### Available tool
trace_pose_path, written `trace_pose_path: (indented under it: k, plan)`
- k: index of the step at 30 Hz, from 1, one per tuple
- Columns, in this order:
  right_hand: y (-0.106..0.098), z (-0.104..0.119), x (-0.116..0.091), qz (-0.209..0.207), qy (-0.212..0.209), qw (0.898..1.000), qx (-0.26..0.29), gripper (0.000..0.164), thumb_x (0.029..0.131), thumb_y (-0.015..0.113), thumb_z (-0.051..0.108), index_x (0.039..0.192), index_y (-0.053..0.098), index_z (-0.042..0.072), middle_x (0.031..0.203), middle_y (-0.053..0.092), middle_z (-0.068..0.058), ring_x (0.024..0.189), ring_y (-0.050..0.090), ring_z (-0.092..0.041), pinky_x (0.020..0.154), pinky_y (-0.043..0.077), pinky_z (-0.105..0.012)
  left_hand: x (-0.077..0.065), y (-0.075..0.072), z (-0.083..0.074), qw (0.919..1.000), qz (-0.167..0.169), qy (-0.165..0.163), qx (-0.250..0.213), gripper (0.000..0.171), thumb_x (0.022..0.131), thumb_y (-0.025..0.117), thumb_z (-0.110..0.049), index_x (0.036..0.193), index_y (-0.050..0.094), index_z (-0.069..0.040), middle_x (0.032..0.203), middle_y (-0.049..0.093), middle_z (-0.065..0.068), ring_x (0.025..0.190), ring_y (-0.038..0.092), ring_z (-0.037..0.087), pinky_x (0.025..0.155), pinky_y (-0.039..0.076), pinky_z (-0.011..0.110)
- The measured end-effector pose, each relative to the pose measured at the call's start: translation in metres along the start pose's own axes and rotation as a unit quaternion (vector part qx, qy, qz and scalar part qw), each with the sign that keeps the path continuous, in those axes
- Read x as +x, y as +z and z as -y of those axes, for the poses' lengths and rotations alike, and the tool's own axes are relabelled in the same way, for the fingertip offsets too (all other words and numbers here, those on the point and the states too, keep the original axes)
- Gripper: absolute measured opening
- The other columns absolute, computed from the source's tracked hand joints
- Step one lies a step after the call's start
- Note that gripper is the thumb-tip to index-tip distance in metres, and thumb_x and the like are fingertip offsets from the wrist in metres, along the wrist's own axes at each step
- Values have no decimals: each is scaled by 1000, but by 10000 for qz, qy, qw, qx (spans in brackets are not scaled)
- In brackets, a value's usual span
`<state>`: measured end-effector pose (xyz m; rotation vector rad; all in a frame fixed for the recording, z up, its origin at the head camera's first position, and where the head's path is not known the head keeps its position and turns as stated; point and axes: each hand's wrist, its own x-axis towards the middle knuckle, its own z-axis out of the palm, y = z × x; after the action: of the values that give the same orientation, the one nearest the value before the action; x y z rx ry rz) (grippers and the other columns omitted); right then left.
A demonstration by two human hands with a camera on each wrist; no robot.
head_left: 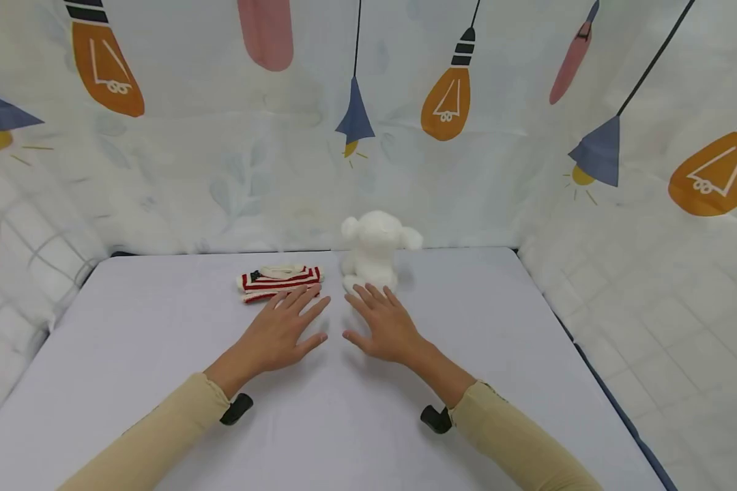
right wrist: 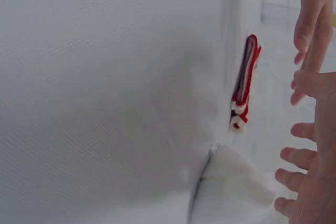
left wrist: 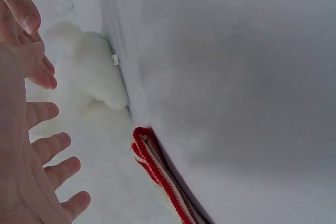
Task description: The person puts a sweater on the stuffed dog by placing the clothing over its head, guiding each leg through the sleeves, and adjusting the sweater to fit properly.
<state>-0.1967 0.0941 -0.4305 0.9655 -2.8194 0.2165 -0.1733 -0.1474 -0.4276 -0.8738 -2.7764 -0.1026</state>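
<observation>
A white plush toy (head_left: 376, 245) with round ears sits upright near the back edge of the table. To its left lies a folded knit garment (head_left: 280, 280) with red and white stripes. My left hand (head_left: 284, 335) hovers palm down with fingers spread, its fingertips overlapping the garment's front edge in the head view. Fingers spread too, my right hand (head_left: 385, 326) is in front of the toy, fingertips at its base in that view. Neither hand holds anything. In the left wrist view the garment (left wrist: 165, 179) lies beyond the fingers, and the toy (left wrist: 97, 69) is farther up.
The table (head_left: 319, 423) has a white cover, with its back edge against a hanging printed cloth (head_left: 307, 170) showing lamps and bulbs. Similar cloth hangs at both sides. A black wrist mount (head_left: 237, 409) sticks out below the left sleeve, another (head_left: 436, 419) by the right.
</observation>
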Motion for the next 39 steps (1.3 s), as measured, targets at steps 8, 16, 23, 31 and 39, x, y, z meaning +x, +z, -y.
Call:
trace_pose_path:
  k: [8, 16, 23, 31, 39]
  plan:
    - [6, -10, 2, -185, 647, 9972, 317, 60, 94, 58, 45, 145, 44, 16, 154, 39, -6, 144, 34, -26, 116, 29, -48, 3, 5, 7, 9997, 1, -173, -180, 65, 91, 57, -51, 146, 44, -18, 153, 39, 11, 140, 38, 32, 111, 32, 56]
    - [12, -22, -1, -755, 658, 9935, 541, 56, 92, 64, 34, 140, 48, 10, 151, 43, -11, 141, 39, -30, 114, 33, -48, 9, 13, 10, 9982, 171, -344, -463, 65, 92, 56, -51, 147, 42, -18, 154, 37, 10, 142, 36, 32, 112, 31, 57]
    - [13, -32, -2, -1118, 727, 9888, 666, 58, 88, 71, 30, 137, 50, 7, 149, 44, -13, 137, 44, -30, 108, 41, -46, 18, 18, 13, 9965, 207, -428, -690, 65, 93, 56, -50, 147, 42, -17, 156, 33, 10, 143, 33, 32, 111, 30, 60]
    - [15, -40, -1, -1201, 989, 9847, 783, 60, 88, 71, 29, 138, 48, 6, 149, 43, -15, 135, 46, -30, 103, 45, -45, 28, 16, 14, 9940, 349, -609, -837, 66, 94, 54, -52, 148, 40, -18, 156, 33, 9, 143, 33, 30, 113, 26, 60]
    - [15, -42, -3, -1129, 1200, 9800, 1113, 59, 90, 68, 29, 138, 46, 4, 150, 42, -16, 134, 47, -32, 103, 45, -48, 38, 19, 14, 9934, 441, -656, -835, 65, 95, 52, -51, 149, 39, -17, 156, 34, 10, 143, 33, 30, 114, 27, 58]
